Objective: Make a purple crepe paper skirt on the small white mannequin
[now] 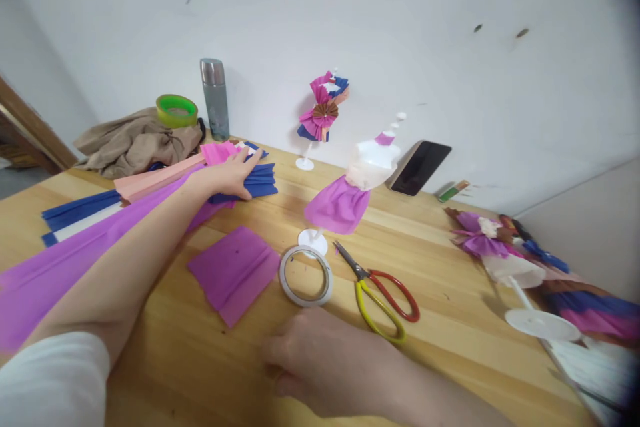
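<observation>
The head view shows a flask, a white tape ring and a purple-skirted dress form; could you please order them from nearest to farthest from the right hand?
1. White tape ring, just ahead of the right hand.
2. Purple-skirted dress form, beyond the ring.
3. Flask, at the back left.

Right grip point(315, 357) — blurred, forearm point(410, 377) cropped

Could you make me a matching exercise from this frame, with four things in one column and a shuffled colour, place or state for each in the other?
1. Scissors
2. Phone
3. Left hand
4. Flask

A. Spread over blue paper
B. Upright, with a silver top
C. One red handle, one yellow
D. Dark screen

Pairs: 1-C, 2-D, 3-A, 4-B
</observation>
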### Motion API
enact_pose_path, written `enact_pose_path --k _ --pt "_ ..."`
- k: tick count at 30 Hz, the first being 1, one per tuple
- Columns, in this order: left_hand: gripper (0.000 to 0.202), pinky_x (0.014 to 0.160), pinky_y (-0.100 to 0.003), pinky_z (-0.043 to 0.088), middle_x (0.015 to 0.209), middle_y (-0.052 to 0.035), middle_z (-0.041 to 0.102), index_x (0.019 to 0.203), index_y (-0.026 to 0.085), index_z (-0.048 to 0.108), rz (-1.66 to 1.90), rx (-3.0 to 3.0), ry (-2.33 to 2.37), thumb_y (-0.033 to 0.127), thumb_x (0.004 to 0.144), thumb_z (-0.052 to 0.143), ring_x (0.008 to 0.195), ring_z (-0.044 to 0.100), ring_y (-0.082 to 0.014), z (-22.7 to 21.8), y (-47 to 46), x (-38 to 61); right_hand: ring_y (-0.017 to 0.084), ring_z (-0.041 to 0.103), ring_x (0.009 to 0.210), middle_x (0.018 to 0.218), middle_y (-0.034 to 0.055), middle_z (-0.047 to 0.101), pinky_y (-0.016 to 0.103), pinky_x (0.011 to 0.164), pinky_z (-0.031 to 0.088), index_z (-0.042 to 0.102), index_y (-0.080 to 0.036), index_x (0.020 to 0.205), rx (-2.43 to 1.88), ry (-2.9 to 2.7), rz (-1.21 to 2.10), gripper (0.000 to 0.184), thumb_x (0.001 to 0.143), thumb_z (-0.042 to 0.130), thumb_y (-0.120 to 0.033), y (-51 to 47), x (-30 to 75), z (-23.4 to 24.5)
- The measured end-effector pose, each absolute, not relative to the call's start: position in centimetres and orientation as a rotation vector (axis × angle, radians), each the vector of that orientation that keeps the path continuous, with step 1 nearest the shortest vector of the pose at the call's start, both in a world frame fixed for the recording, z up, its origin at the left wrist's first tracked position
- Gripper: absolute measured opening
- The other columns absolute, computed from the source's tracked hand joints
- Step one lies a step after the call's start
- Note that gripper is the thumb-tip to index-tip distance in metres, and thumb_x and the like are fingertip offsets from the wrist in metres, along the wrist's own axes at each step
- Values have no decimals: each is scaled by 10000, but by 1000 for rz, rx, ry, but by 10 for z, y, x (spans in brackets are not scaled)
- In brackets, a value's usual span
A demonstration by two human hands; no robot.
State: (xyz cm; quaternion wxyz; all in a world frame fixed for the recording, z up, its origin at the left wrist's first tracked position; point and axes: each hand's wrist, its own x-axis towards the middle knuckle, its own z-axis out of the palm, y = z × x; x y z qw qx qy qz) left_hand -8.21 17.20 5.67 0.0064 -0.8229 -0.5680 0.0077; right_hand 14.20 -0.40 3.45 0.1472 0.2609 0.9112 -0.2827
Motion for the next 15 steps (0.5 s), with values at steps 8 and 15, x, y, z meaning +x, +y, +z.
enact_pose_path --k 8,15 --pt "378 1178 -571 176 1561 -72 378 802 192 755 301 -2873 -1259 -77 629 553 1482 196 -359 39 159 -89 140 545 533 685 3 700 285 437 277 706 -210 849 653 2622 -680 100 859 642 -286 -1 143 35" --pt "325 1221 -463 137 1464 -69 520 702 203 722 211 -2929 -1141 -65 682 539 1453 321 -254 15 157 -117 146 539 511 670 24 708 292 405 257 728 -167 910 616 2630 -597 166 872 645 -306 -3 141 37"
